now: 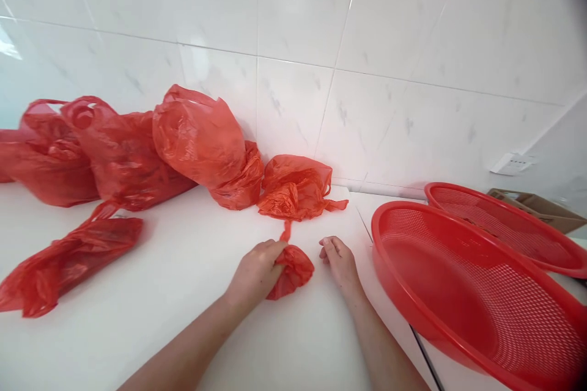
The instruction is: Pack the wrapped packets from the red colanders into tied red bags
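My left hand [259, 272] is closed around the gathered top of a small red plastic bag [297, 267]. The bag's bunched body sticks out to the right of my fingers, over the white table, and one thin strip of it points toward the wall. To the right of the bag, and apart from it, is my right hand [338, 259]; its fingers are loosely curled with nothing visible in them. Just beyond my hands lies a crumpled red plastic bag [298, 186]. What the small bag contains is hidden.
Several filled red bags [197, 134] line the wall on the left. A long red bag [87, 259] lies nearer on the white table [174, 330]. At right stand a large red mesh basket [435, 287], a second red basket [495, 226] and a cardboard box [541, 208].
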Demonstrator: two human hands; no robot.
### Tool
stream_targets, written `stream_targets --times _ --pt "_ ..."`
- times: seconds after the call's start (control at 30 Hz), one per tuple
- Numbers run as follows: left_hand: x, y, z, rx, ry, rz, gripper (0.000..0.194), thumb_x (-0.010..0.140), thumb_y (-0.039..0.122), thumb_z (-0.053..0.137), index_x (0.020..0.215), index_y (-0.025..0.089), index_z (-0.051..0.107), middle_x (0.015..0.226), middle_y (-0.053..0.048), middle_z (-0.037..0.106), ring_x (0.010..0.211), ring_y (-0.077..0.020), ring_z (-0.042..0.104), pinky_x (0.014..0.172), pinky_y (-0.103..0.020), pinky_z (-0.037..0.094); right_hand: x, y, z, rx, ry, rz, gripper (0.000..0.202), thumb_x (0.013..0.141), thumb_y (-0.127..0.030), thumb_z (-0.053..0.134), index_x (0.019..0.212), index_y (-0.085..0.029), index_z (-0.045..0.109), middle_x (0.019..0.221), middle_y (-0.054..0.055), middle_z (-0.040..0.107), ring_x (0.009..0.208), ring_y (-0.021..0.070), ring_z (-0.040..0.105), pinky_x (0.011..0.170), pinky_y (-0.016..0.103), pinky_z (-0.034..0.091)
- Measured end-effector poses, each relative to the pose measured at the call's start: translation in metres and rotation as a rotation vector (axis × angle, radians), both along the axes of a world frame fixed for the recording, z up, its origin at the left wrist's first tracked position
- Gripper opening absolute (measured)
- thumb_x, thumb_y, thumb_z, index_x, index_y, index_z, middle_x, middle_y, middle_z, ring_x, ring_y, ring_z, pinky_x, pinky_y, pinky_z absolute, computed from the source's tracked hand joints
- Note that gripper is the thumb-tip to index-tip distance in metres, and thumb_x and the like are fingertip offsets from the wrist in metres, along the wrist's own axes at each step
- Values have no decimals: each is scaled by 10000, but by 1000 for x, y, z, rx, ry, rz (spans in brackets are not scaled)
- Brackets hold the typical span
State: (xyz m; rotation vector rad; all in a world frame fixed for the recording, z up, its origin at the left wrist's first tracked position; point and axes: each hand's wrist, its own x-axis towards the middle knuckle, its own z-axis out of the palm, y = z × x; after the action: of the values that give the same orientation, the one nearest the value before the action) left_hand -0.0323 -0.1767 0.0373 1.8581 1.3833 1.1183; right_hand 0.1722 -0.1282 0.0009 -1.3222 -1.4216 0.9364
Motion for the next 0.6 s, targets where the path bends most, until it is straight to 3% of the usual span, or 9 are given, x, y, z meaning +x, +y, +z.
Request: stream_targets --times 0.17,0.27,0.3,0.37,0.43,0.5,0.53,0.6 --pt "-84 -14 11 30 264 390 366 677 133 547 976 303 674 946 -9 684 828 -229 607 737 -303 423 -1 2 -1 -5 -156 26 213 812 -408 484 740 -222 559 695 -14 567 678 165 517 617 270 373" --pt "-145 -26 14 37 488 674 393 757 236 526 1142 264 597 1009 -38 654 884 -276 603 779 -395 450 -3 2 -1 -13 -230 11 154 792 -348 483 738 -230 567 712 -22 585 653 155 509 585 257 359" --pt "-163 -29 15 65 557 730 433 768 258 522 1200 248 557 1049 -56 634 957 -307 588 815 -436 455 -4 1 0 -22 -250 6 147 789 -336 479 739 -232 569 713 -25 589 644 151 508 573 251 354" --pt "-188 -33 17 54 687 719 560 761 254 520 1316 211 455 1180 -118 579 1106 -384 528 861 -514 454 -5 1 2 -43 -288 -3 144 789 -321 467 741 -235 572 711 -32 595 639 142 512 559 239 345" --pt "-193 -33 19 117 781 747 647 741 257 542 1361 154 391 1336 -194 462 1247 -459 391 923 -609 396 -8 1 3 -55 -335 -18 148 797 -309 451 741 -239 569 704 -41 598 636 133 517 551 229 336" --pt "-178 -30 20 278 811 743 635 732 229 545 1346 150 405 1449 -202 323 1335 -469 245 996 -657 299 -11 1 4 -60 -395 -45 154 808 -294 432 741 -242 561 685 -50 596 610 123 508 536 225 320" --pt "-166 -27 21 367 796 691 605 733 203 535 1328 173 426 1479 -177 281 1359 -444 210 1028 -647 267 -13 1 5 -58 -428 -61 157 812 -287 425 740 -242 557 675 -53 593 597 119 502 531 225 312" --pt "-135 -16 22 442 690 446 561 758 166 496 1313 222 432 1491 -126 273 1377 -366 229 1064 -571 290 -16 2 4 -46 -490 -84 159 816 -268 415 734 -241 548 661 -57 591 584 116 495 528 226 303"
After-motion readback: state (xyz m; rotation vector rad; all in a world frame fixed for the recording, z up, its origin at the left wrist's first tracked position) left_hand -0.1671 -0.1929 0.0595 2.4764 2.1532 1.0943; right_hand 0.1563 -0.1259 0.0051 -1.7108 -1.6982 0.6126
